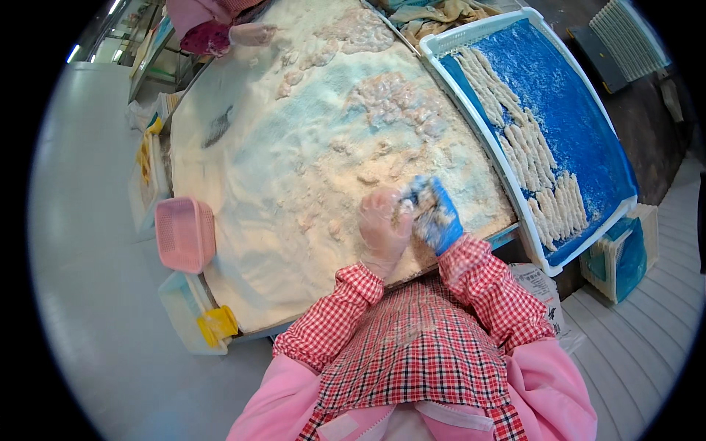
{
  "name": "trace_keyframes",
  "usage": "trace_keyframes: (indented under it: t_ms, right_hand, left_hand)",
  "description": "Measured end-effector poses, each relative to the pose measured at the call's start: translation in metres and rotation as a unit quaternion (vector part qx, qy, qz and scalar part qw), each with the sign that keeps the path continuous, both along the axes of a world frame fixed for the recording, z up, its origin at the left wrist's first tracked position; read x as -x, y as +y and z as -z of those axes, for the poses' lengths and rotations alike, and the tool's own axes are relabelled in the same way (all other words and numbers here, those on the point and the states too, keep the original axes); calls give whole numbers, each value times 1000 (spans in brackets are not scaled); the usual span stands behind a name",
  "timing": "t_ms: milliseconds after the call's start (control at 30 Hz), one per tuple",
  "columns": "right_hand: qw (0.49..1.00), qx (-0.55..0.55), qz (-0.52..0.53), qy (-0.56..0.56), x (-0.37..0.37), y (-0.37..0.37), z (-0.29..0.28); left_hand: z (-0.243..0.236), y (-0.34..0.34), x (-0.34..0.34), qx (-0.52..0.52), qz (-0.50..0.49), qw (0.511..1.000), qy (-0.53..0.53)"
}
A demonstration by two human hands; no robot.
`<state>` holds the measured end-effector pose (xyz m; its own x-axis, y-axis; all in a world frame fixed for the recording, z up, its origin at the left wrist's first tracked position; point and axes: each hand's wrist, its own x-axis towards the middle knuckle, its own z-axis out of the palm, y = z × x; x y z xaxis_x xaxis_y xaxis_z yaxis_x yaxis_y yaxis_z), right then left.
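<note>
My left hand (pixel 384 220), in a clear thin glove, is closed near the front edge of the powder-covered table. Right beside it my right hand (pixel 440 217), in a blue glove caked with crumbs, has its fingers curled in. The two hands meet over the powder; what lies inside them is hidden and slightly blurred. Just beyond them sits a small coated strip (pixel 368 178) in pale crumbs (pixel 323 173). Farther back is a heap of wet, pale pink raw pieces (pixel 397 103), with a second pink heap (pixel 357 33) behind it.
At the right, a white-rimmed tray (pixel 482 132) with a blue liner holds rows of coated strips (pixel 526 154). A pink basket (pixel 185 235) and a clear bin with a yellow cloth (pixel 218 325) stand at the left edge. Another person's gloved hand (pixel 252 34) is at the far left.
</note>
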<state>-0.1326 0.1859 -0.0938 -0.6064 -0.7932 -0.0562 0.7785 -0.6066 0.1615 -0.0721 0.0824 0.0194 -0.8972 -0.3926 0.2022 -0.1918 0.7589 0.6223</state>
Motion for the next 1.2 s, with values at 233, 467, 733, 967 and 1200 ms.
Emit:
trace_keyframes:
  t_ms: [233,467,733,967,1200]
  right_hand:
    - [881,-2,474,7,-53,-42,-91]
    - [911,-159,376,62,-28,-23,-83]
    - [951,-309,2,-23,7,52,-42]
    - [885,-455,-86,53,25,46,-39]
    - [946,-300,64,102,-6,33,-31]
  left_hand:
    - [23,46,8,-35,152,987,36]
    - [14,59,31,-145,184,971,47]
    - [40,3,41,154,162,972,-68]
    - [48,-10,23,-96,32,986,-134]
    - [39,35,40,115,129,985,-20]
